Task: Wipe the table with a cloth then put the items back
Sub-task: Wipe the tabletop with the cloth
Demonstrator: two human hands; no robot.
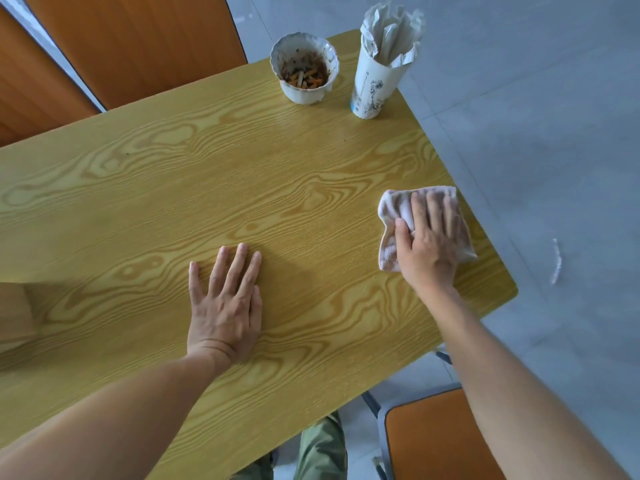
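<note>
a yellow wood-grain table [214,174] is seen from above. a pale pinkish cloth [398,209] is pressed flat onto the tabletop near its right edge by the right hand [427,244]. the fingers are spread over the cloth and the thumb is laid on its left part, so the cloth is pinned under the palm rather than bunched in a fist. folds of the cloth are seen beyond the fingertips and to the left of the hand, and one corner reaches the table's right edge.

the left hand [225,306] is laid flat on the bare tabletop, palm down, fingers extended and slightly apart, with nothing grasped. it is placed well apart from the cloth, toward the middle of the table's near side.

at the far right corner of the table two paper vessels are stood upright, just beside each other but not touching. the shorter one, a white paper cup [304,67] with a crumpled rim, is filled with cigarette butts and dark ash. the taller one, a printed paper cup [375,88], is stuffed with folded paper napkins [393,32] that stick out above its rim.

orange chairs are seen around the table: one chair back [131,46] beyond the far edge and one seat [436,441] at the near right. grey floor tiles [554,133] are seen to the right.
</note>
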